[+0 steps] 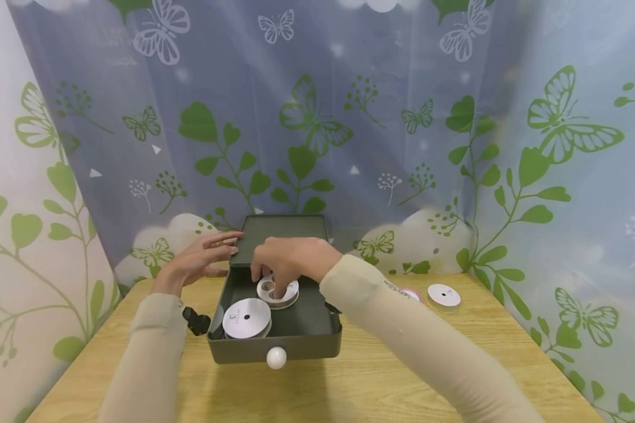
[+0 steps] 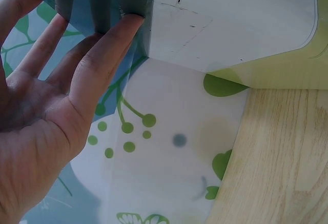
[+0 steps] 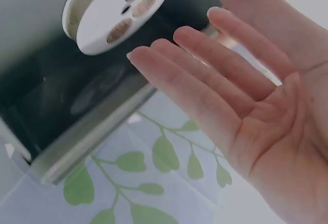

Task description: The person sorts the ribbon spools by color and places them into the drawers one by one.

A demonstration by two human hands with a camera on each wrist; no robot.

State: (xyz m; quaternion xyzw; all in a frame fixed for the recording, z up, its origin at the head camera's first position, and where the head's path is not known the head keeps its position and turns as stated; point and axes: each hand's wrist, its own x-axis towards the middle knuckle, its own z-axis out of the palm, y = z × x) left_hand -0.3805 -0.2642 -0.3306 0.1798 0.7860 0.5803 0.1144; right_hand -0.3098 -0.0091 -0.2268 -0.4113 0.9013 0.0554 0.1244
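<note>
Beneath right hand [image 1: 290, 257], inside drawer [image 1: 311, 314]: holed white spool [image 3: 113, 13], near second spool [image 1: 243, 323].

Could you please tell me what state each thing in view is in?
Gray drawer: pulled open.
Front-left spool: lying in the drawer, face up.
Left hand: touching the gray box.
Right hand: over the cut-out spool.
Cut-out spool: inside the drawer.
Right-hand spool: lying flat on the table.
Pink-edged item: mostly hidden by the sleeve.

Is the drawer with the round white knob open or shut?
Open. The drawer sticks out of the dark box, so you can see inside, where a white spool sits near the front.
</note>
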